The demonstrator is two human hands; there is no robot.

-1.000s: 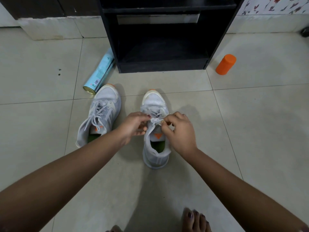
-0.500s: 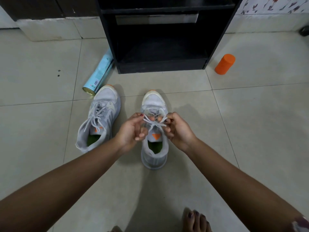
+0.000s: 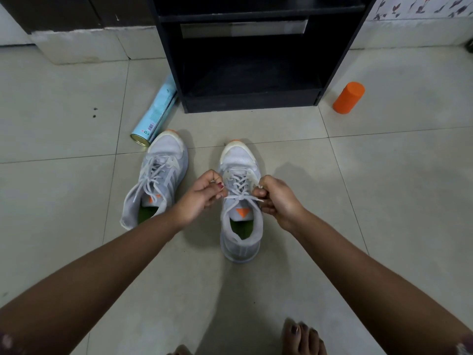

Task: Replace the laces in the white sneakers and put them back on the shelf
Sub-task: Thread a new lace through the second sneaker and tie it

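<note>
Left hand [image 3: 202, 194] and right hand [image 3: 277, 198] pinch lace [image 3: 240, 197] ends over sneaker [image 3: 240, 201]

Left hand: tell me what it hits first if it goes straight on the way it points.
Along its forearm's line, the left hand would probably meet the sneaker whose lace it pinches first; its height above it is unclear.

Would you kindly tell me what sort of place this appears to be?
Probably a room in a home: a tiled floor, a low black shelf unit standing on it, and a flower-patterned wall behind.
</note>
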